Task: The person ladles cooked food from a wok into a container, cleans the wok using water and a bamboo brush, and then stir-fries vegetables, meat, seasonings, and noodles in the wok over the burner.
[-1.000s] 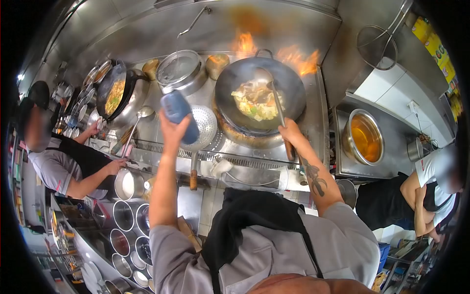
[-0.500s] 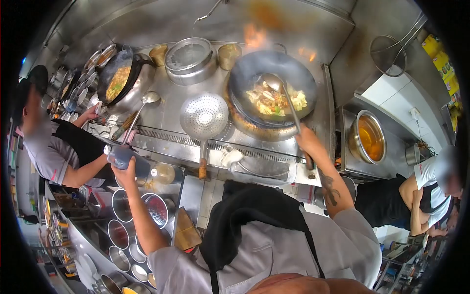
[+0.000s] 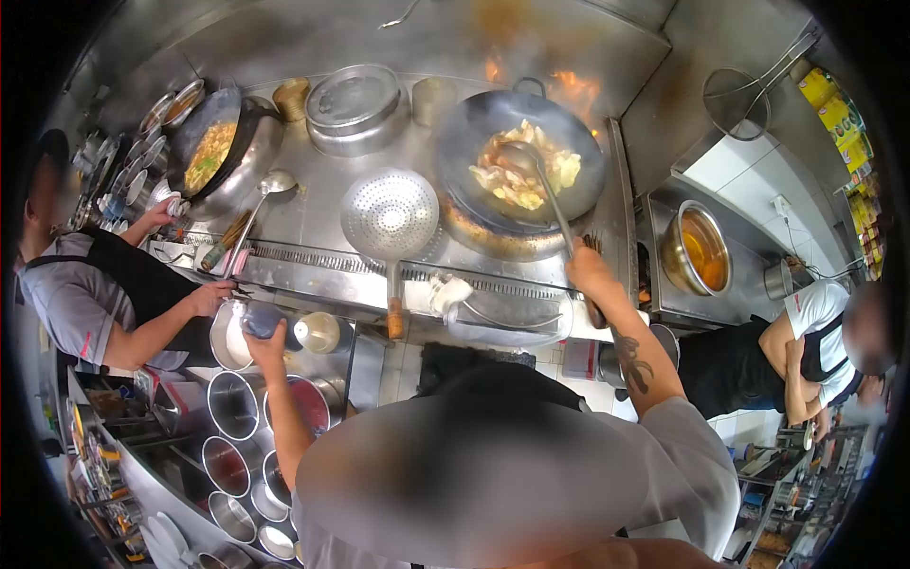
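My right hand [image 3: 590,271] is wrapped round the handle of a ladle [image 3: 552,201]. The ladle's bowl rests among pale, leafy pieces of food [image 3: 517,182] inside a large dark wok [image 3: 459,133] over the burner. Over on the left, my left hand [image 3: 269,345] grips a dark bottle [image 3: 261,321]. Beside it stands a second bottle with a cream top [image 3: 318,332], near a white container [image 3: 229,337]. A long-handled perforated strainer [image 3: 391,213] lies on the stove between my hands.
Flames [image 3: 574,87] rise behind the wok. A lidded pot [image 3: 356,109] stands at the back. A co-worker [image 3: 142,303] is at another wok [image 3: 210,156] on the left. A person with folded arms [image 3: 749,370] stands right, near a bowl of amber liquid [image 3: 700,248]. Several metal pots [image 3: 232,405] sit lower left.
The dark bottle has come down and right in my left hand, closer to the cream-topped one. Ladle and food have shifted within the wok. The co-worker's hand now shows by the white container.
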The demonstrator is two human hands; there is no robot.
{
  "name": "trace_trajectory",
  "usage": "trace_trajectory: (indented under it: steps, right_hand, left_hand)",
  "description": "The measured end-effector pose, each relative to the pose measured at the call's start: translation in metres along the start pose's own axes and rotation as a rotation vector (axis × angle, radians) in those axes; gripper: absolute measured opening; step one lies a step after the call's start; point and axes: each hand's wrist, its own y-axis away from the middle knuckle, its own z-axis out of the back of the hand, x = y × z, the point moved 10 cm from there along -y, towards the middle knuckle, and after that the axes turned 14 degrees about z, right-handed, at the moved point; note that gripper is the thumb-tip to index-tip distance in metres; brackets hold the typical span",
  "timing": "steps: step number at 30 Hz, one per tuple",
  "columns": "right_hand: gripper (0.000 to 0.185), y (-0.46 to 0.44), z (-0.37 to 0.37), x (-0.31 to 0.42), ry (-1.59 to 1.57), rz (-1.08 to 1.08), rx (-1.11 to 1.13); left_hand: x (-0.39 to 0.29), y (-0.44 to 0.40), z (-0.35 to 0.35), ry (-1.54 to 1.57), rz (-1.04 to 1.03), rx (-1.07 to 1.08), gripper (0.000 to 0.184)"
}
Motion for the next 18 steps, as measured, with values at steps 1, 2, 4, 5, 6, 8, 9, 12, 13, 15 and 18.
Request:
trace_trajectory:
  steps: [1, 2, 4, 5, 6, 8, 9, 12, 13, 15, 18]
  right_hand:
    - [0.031, 0.004, 0.010, 0.000, -0.178, 0.002, 0.028]
    - [0.032, 0.011, 0.030, 0.001, -0.355, 0.005, 0.056]
    - [0.035, 0.033, 0.071, 0.015, -0.549, -0.136, 0.126]
    - [0.035, 0.031, 0.075, 0.001, -0.403, -0.134, 0.045]
    - [0.035, 0.026, 0.071, -0.018, -0.259, -0.127, -0.036]
    - [0.034, 0.017, 0.054, -0.052, -0.071, -0.098, -0.248]
    - [0.032, 0.017, 0.053, -0.047, -0.157, -0.125, -0.225]
    - [0.026, 0.015, 0.021, -0.045, -0.546, -0.181, -0.109]
    - [0.021, 0.008, 0.010, -0.057, -0.649, -0.164, -0.093]
    - [0.015, -0.012, 0.002, -0.071, -0.852, -0.120, -0.050]
    - [0.016, -0.025, 0.036, -0.073, -0.681, 0.008, -0.139]
  left_hand:
    - [0.011, -0.001, -0.003, -0.002, -0.027, 0.012, 0.082]
    - [0.011, 0.005, -0.006, -0.030, -0.034, 0.034, 0.083]
    - [0.006, 0.013, -0.006, 0.050, -0.039, 0.016, 0.083]
    - [0.007, 0.018, -0.003, 0.088, -0.038, 0.003, 0.084]
    - [0.009, 0.021, -0.005, 0.077, -0.008, 0.030, 0.085]
    - [0.015, 0.021, -0.008, 0.054, 0.049, 0.084, 0.089]
    - [0.022, 0.020, -0.008, 0.049, 0.055, 0.099, 0.090]
    - [0.047, 0.020, -0.005, 0.014, 0.083, 0.106, 0.093]
    - [0.057, 0.017, -0.001, -0.007, 0.096, 0.077, 0.093]
    - [0.062, 0.029, 0.007, 0.003, 0.134, 0.040, 0.095]
    - [0.045, 0.064, 0.020, 0.034, 0.145, 0.088, 0.101]
